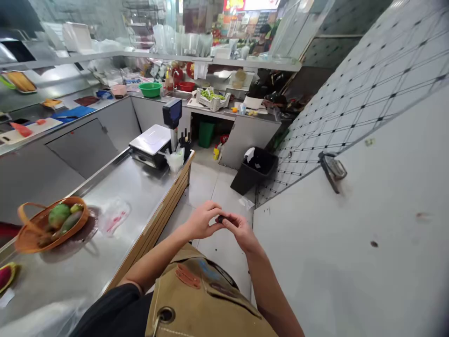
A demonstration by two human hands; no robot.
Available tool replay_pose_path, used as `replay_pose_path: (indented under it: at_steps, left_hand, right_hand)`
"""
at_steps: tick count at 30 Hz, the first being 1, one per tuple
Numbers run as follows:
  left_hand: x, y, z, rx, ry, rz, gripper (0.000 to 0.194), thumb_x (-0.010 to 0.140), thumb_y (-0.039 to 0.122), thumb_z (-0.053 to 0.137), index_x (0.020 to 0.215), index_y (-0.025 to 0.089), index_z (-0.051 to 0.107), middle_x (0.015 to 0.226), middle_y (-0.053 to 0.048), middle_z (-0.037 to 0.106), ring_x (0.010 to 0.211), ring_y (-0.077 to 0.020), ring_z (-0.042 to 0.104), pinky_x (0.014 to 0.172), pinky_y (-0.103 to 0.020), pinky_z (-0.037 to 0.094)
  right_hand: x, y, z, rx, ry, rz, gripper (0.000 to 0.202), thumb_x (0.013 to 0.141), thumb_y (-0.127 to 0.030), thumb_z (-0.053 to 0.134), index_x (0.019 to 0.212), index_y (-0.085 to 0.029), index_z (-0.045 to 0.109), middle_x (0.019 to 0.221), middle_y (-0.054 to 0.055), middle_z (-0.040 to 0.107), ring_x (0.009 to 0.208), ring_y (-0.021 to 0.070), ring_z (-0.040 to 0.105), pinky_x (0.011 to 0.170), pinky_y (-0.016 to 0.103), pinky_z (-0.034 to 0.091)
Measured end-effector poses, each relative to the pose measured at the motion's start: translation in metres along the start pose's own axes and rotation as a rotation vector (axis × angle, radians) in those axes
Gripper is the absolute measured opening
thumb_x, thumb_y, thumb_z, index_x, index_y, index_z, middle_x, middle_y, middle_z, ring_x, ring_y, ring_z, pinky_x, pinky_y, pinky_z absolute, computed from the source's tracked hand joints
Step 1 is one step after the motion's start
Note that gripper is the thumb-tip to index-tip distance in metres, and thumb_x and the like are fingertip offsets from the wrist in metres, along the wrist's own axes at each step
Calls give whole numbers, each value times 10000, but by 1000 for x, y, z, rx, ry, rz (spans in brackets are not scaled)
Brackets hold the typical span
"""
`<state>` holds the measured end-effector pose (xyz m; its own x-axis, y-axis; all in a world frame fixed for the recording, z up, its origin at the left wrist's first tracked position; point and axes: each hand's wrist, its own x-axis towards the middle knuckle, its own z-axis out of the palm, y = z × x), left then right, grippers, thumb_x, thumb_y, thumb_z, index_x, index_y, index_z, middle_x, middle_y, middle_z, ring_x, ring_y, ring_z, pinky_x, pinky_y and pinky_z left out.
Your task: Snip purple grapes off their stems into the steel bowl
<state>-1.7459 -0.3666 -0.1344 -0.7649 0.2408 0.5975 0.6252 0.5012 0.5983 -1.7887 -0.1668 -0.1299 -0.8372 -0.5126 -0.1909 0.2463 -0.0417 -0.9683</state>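
Observation:
In front of my apron (196,299), my left hand (203,221) and my right hand (242,232) meet at the fingertips. Between them is a small dark round object (220,219), too small to name. Both hands are closed in a pinch about it, thumbs and fingers touching it from either side. Below the hands lies the light tiled floor (210,180). Nearest on the left is the steel counter (129,187), with an orange basket of fruit (75,206) and a crumpled plastic bag (115,215) on it.
A weighing scale (150,140) and a knife holder (184,142) stand at the counter's far end. Ahead, a black bin (257,168) leans by the tiled wall. A white panel with a latch (333,171) closes in the right side. Green fruit fills a crate (212,99) beyond.

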Motion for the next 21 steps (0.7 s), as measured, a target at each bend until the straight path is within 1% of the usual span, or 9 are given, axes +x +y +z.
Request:
replay_pose_path:
  at_steps: [3,6,9,11,14,15,16,18,21]
  left_hand:
    - [66,-47,-3,26,-63,37,243,1056,385,646,1145,176,731,1052,-113,728,958,-234,666,862,-378,568]
    - [122,-84,4,12,-157,76,258,1065,392,628,1194,188,721,1113,-125,733,1006,-250,682,896,-401,586]
    - [158,-118,18,-57,-180,39,506,1028,422,702,1473,205,598,1353,-171,700,1235,-294,678,1053,-460,594]
    - [166,-144,26,-88,-150,-78,694,999,415,747,1606,220,473,1488,-193,642,1367,-311,637,1146,-493,567]
    - [153,-185,32,-100,-93,-348,548,1020,364,701,1535,246,556,1420,-157,702,1266,-281,702,1138,-498,577]
    - [142,-198,32,-101,-81,-450,520,1020,370,689,1510,238,580,1390,-151,724,1220,-275,722,1130,-505,582]
    - [127,-207,33,-91,-57,-553,508,1006,390,695,1480,228,605,1358,-148,744,1197,-280,733,1122,-514,586]
    - [94,-217,33,-61,6,-767,494,970,429,704,1413,214,651,1278,-137,781,1141,-290,756,1088,-528,604]
    - [52,-207,35,-13,137,-1031,540,929,509,709,1376,209,672,1219,-132,806,1095,-304,780,1042,-540,629]
  right_hand:
    - [61,-32,-25,19,22,-7,514,713,-661,962,965,-220,886,960,82,849,871,220,778,835,355,657]
    - [101,-53,-53,-48,89,-78,491,738,-653,945,924,-205,870,903,77,837,817,206,769,782,327,654]
    - [121,-71,-80,-207,289,-216,432,802,-610,913,917,-198,848,873,79,827,799,213,773,764,331,658]
    - [135,-88,-103,-336,498,-400,324,881,-500,874,1006,-203,840,954,85,824,851,215,778,811,348,662]
    - [186,-115,-161,-473,819,-771,304,915,-401,817,1140,-199,791,1117,113,782,995,250,768,884,410,657]
    - [211,-123,-187,-509,921,-859,330,898,-423,803,1132,-191,769,1120,122,768,1035,272,761,895,433,654]
    - [240,-130,-217,-546,1032,-848,355,891,-449,763,1122,-180,745,1127,134,757,1073,287,753,917,448,649]
    - [302,-137,-275,-658,1147,-473,397,895,-445,634,1166,-164,710,1209,158,747,1124,282,738,971,448,637]
    - [386,-130,-334,-683,1035,-234,492,763,-383,671,1163,-100,720,1184,242,761,1218,393,700,1104,591,553]
